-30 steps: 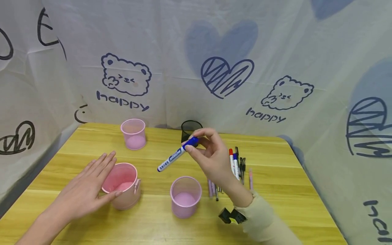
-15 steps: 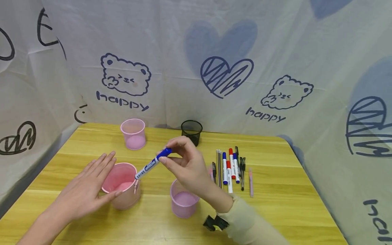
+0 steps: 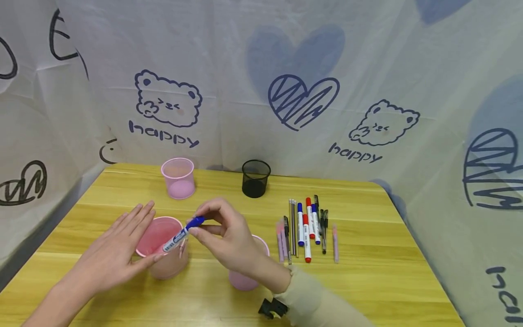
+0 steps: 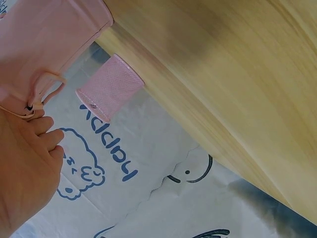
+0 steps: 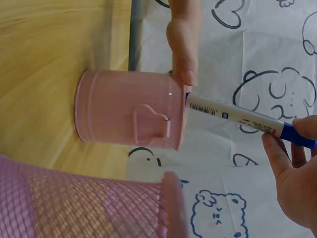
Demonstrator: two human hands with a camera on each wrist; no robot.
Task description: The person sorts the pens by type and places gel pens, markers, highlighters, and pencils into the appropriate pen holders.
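Note:
A pink metal bucket (image 3: pixel 169 265) with a small side handle stands upright at the front left of the table. My left hand (image 3: pixel 110 254) rests on its rim, fingers straight along the far side and thumb on the near side. In the right wrist view, that thumb lies at the bucket's mouth. My right hand (image 3: pixel 230 243) pinches a whiteboard marker (image 5: pixel 237 116) by its blue cap, thumb against fingertips. The marker slants down to the left, its lower end right at the bucket's opening. In the left wrist view, the left hand's fingers (image 4: pixel 44 131) show beside the bucket.
A purple mesh cup (image 3: pixel 244 281) stands partly hidden behind my right wrist. Farther back are a pink mesh cup (image 3: pixel 181 188) and a black mesh cup (image 3: pixel 254 186). Several markers (image 3: pixel 306 240), pens (image 3: pixel 324 231) and pencils (image 3: pixel 292 225) lie on the right. A printed cloth (image 3: pixel 229 91) hangs behind the table.
My right hand has carried the whiteboard marker left and down from mid-table to the bucket's mouth. The left hand and the bucket have stayed in place.

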